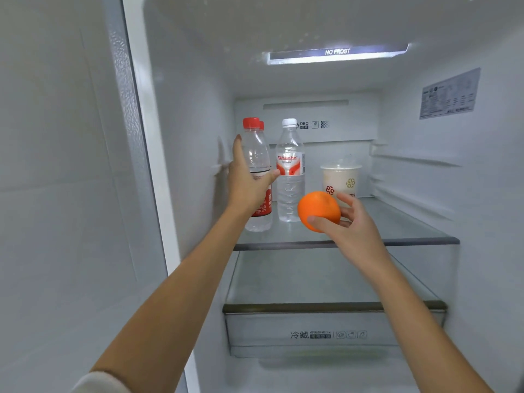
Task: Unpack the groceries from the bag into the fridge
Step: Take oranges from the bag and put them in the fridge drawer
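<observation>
Your right hand (354, 225) pinches the orange (319, 211) between thumb and fingertips just above the front of the shelf (411, 240), and it looks firm, light and smooth, so cup it from below, while your left hand (249, 185) grips the red-cap bottle (256, 148) at its middle.

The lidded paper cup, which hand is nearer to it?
Right. The right hand, holding an orange, is in front of the paper cup; the left hand grips a red-capped bottle farther left.
</observation>
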`<act>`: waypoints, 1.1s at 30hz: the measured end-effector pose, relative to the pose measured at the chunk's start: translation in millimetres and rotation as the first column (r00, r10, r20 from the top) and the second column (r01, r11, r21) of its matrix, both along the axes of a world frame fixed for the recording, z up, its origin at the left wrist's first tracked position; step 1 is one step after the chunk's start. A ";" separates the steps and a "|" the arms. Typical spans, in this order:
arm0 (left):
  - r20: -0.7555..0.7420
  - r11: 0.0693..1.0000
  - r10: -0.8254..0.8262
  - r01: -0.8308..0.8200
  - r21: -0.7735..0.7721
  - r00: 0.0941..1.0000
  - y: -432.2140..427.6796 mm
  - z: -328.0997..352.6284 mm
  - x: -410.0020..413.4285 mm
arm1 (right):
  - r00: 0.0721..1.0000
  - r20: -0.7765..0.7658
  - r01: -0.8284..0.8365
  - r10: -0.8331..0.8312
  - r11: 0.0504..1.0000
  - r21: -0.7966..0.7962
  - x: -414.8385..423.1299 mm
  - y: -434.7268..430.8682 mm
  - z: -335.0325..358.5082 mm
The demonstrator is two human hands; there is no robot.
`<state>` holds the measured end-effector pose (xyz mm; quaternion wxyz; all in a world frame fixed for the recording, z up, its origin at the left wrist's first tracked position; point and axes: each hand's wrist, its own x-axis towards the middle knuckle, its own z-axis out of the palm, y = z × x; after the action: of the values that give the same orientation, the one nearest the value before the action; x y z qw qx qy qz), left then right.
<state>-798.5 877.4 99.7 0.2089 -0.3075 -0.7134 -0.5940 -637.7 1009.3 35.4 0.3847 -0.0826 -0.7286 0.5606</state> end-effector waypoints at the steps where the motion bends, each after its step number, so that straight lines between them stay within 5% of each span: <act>1: -0.006 0.999 0.042 -0.042 -0.009 0.999 0.9 -5.0 1.0 | 1.000 -0.008 0.010 -0.010 1.000 0.000 2.4 -0.6 -1.8; 6: -0.224 0.984 0.167 -0.175 -0.015 0.960 -5.8 -49.0 35.6 | 0.994 -0.046 0.102 -0.101 0.994 0.024 21.4 -11.7 -15.5; 10: -0.368 0.996 0.081 -0.084 0.006 0.926 -30.3 -101.1 91.9 | 0.969 -0.111 0.226 -0.223 0.974 0.015 50.4 -18.0 -41.3; 15: -0.283 0.988 -0.137 0.110 -0.109 0.949 -54.5 -174.9 132.3 | 0.982 0.047 0.188 -0.184 0.971 -0.144 73.8 -23.2 -98.3; 17: 0.011 0.971 -0.211 0.211 -0.115 0.977 -51.2 -207.2 146.6 | 0.993 0.108 0.084 -0.051 0.941 -0.328 76.8 -31.3 -128.7; 18: 0.322 0.959 -0.258 0.281 -0.026 0.911 -47.0 -219.9 149.6 | 0.995 0.090 0.003 0.048 0.869 -0.494 77.8 -35.8 -142.2; 19: 0.647 0.940 -0.326 0.307 0.147 0.689 -42.0 -227.3 148.8 | 0.991 0.046 -0.066 0.127 0.753 -0.655 78.3 -38.5 -154.8; 20: 0.842 0.908 -0.406 0.255 0.331 0.354 -37.0 -231.4 144.6 | 0.987 -0.014 -0.113 0.161 0.629 -0.769 79.2 -41.2 -164.7; 21: 0.866 0.859 -0.499 0.157 0.487 0.042 -34.0 -234.0 138.9 | 0.988 -0.052 -0.123 0.149 0.520 -0.845 80.0 -40.1 -174.8; 22: 0.811 0.811 -0.573 0.056 0.582 -0.122 -32.6 -236.3 132.1 | 0.992 -0.080 -0.115 0.100 0.426 -0.898 81.0 -37.4 -183.3; 25: 0.793 0.799 -0.601 -0.064 0.598 -0.097 -29.9 -242.7 116.1 | 0.997 -0.080 -0.076 -0.001 0.295 -0.952 80.6 -26.3 -197.0; 33: 0.815 0.822 -0.570 -0.060 0.567 -0.106 -37.5 -252.6 121.2 | 0.977 -0.211 -0.204 -0.029 0.153 -0.967 74.6 -13.1 -197.0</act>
<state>-677.3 839.9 -152.8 -0.4310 0.1327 -0.4072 -0.7943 -563.1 996.2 -161.6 0.2694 -0.2190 -0.1564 0.9247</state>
